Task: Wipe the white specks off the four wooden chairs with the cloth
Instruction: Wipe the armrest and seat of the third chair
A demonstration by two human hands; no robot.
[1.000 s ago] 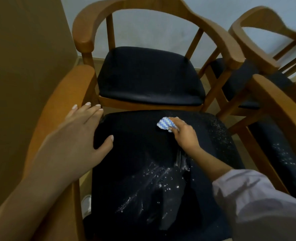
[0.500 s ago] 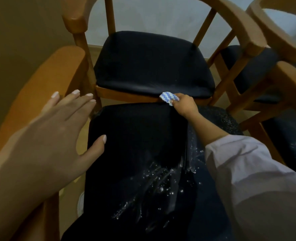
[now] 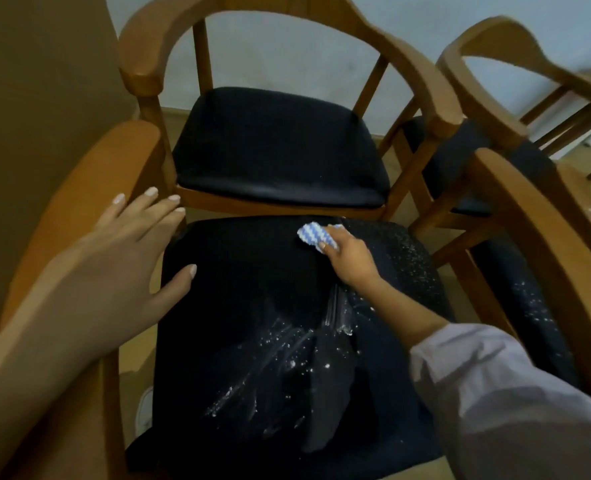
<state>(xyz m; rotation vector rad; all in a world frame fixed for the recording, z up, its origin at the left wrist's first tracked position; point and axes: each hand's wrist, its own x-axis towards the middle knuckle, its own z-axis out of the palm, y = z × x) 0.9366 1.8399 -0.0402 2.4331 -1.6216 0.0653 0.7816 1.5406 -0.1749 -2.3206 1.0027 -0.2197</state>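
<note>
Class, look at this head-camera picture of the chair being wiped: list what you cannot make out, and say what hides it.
1. Head view: most of the cloth is tucked inside the right hand's grip.
2. Head view: the sleeve covers the near seat's right front corner.
3. Head view: an armrest hides much of the right-hand seat.
4. Head view: the far right chair is blurred and cut off by the edge.

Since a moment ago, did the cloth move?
Yes. The cloth slid back from the far chair's front rail onto the near seat.
</note>
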